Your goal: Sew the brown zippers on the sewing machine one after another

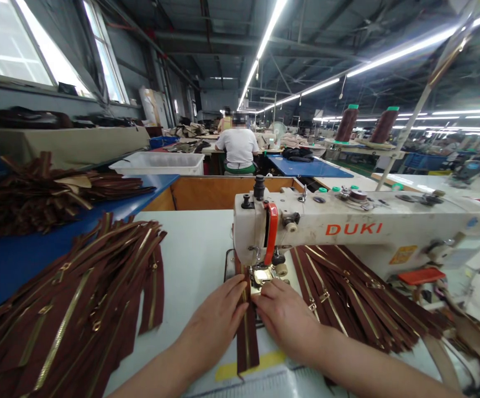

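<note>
Our left hand [219, 316] and right hand [286, 315] lie flat, clasping nothing, fingertips pinning the maroon zipper strip [247, 338] between them. Just beyond the fingertips: the presser foot [263, 275] of the sewing machine [355, 229]. We judge two risks: fingers so near that foot could be caught; uneven pressure could skew the strip.

My left hand [219, 315] and right hand [285, 318] lie flat, side by side, at six o'clock on the white sewing table [194, 243]. A maroon fabric zipper strip with brass teeth [247, 340] lies between them. Its far end runs under the metal presser foot [263, 275] of the cream DUKI sewing machine [347, 226] at twelve. One heap of maroon zippers [78, 298] lies at nine. Another heap [347, 287] lies at three, beneath the machine's arm. A white plastic bin [159, 162] sits behind at eleven.
</note>
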`<state>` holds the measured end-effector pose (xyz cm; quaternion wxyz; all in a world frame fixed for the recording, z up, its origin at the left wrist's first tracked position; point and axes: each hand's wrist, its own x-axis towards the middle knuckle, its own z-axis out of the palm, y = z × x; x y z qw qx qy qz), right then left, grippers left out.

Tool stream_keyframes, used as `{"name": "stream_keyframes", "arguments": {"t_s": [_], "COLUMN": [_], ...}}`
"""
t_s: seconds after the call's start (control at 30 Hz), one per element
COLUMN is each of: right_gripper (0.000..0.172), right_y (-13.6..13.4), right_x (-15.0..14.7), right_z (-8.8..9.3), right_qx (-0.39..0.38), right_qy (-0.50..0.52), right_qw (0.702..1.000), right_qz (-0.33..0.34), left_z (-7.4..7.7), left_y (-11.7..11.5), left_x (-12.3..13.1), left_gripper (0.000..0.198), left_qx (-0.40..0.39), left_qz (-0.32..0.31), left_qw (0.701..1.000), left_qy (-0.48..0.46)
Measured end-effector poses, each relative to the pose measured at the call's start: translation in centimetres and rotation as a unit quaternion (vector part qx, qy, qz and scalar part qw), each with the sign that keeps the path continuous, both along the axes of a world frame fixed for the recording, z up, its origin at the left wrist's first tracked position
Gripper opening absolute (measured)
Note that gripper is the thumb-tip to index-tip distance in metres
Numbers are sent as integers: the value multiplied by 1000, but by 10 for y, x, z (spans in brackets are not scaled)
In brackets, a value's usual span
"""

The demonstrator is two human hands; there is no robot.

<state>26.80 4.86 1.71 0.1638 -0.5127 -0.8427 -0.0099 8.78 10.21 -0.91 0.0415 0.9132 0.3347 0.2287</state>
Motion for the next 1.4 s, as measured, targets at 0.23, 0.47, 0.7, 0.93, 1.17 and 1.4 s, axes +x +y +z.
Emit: {"name": "stream_keyframes", "arguments": {"t_s": [0.23, 0.47, 0.7, 0.93, 1.17, 1.4], "right_gripper": [17, 22, 21, 19, 16, 19], "right_y": [2, 4, -1, -2, 0, 0], "right_x": [0, 2, -1, 0, 0, 8], "right_z": [-6, -10, -3, -2, -4, -2], "right_qx": [10, 9, -10, 12, 39, 16], "right_qy": [35, 65, 78, 55, -9, 1], "right_qw": [999, 998, 997, 998, 999, 999], "right_qz": [-9, -8, -1, 7, 29, 44], "left_z": [5, 4, 2, 1, 5, 4], "left_y": [-1, -1, 0, 2, -1, -2], "left_x": [1, -2, -5, -5, -4, -5], "left_gripper": [27, 33, 32, 31, 32, 31], "left_qx": [21, 55, 40, 34, 25, 28], "left_qz": [1, -30, -25, -26, -25, -9], "left_qw": [1000, 997, 998, 999, 999, 999], "left_qy": [16, 39, 35, 27, 31, 36]}}
